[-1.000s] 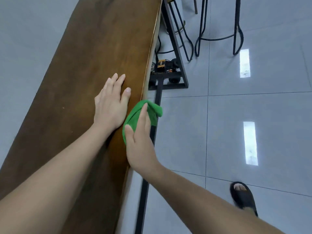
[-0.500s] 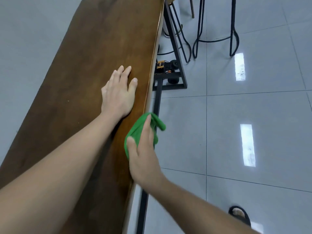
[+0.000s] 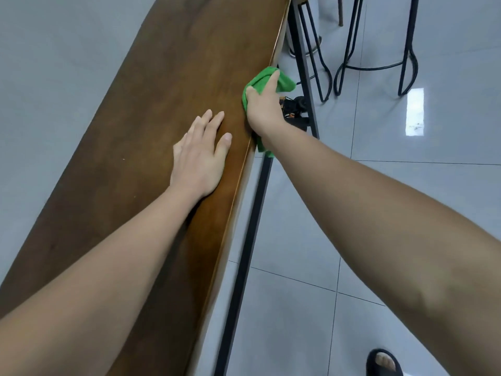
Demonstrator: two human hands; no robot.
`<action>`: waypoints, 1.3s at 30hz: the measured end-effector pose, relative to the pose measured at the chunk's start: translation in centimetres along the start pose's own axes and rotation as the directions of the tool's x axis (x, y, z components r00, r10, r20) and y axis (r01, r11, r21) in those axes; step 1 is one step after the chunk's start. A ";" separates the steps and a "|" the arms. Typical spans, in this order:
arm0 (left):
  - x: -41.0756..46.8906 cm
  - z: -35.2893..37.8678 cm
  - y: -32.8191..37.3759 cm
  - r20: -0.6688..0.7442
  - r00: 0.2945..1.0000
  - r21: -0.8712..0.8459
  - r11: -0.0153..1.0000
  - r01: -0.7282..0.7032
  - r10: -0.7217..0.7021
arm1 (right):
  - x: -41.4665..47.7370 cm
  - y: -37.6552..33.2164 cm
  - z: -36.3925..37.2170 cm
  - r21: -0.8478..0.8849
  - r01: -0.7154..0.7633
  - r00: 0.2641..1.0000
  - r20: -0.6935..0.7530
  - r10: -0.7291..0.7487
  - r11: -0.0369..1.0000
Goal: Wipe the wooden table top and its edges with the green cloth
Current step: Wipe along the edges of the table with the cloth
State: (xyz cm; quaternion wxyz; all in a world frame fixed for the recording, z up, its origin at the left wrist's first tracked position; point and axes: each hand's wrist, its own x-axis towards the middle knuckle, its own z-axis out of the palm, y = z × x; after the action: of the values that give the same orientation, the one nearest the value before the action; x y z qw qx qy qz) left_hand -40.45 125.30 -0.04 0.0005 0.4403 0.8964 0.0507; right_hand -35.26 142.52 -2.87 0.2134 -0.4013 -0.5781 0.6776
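I am seeing the right hand (image 3: 262, 107) covering most of the green cloth (image 3: 283, 81); the tabletop (image 3: 168, 85) is running past the frame's edges; the sandalled foot (image 3: 383, 362) is getting cropped below.

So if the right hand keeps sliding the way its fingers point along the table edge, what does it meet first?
Nothing that shows: the right hand, shut on the green cloth, points up the wooden table edge, which looks bare to the frame's top. The black stool legs stand off to the side.
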 end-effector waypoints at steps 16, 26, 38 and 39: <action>-15.4 -3.8 -3.2 -0.001 1.000 -0.143 0.990 0.009 -0.009 | -24.9 8.3 4.5 0.063 0.067 0.994 0.080 -0.072 0.996; -37.1 -5.9 -10.4 0.057 0.997 -0.101 0.993 0.054 -0.048 | -49.6 16.1 10.7 0.057 0.056 0.987 0.150 -0.064 0.997; -49.2 -5.0 -13.4 0.107 0.994 -0.071 0.997 0.008 0.000 | -72.4 23.1 16.2 -0.016 -0.053 0.979 0.199 0.055 0.998; -49.2 -4.9 -13.3 0.093 0.996 -0.059 0.998 0.011 -0.005 | -72.5 23.2 16.2 -0.025 -0.057 0.977 0.203 0.061 0.998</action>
State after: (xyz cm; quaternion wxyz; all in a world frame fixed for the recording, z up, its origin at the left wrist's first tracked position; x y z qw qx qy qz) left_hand -21.05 77.96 1.44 0.0553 0.4383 0.8953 0.0567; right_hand -1.43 72.41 -3.34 0.1289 -0.3488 -0.5911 0.7158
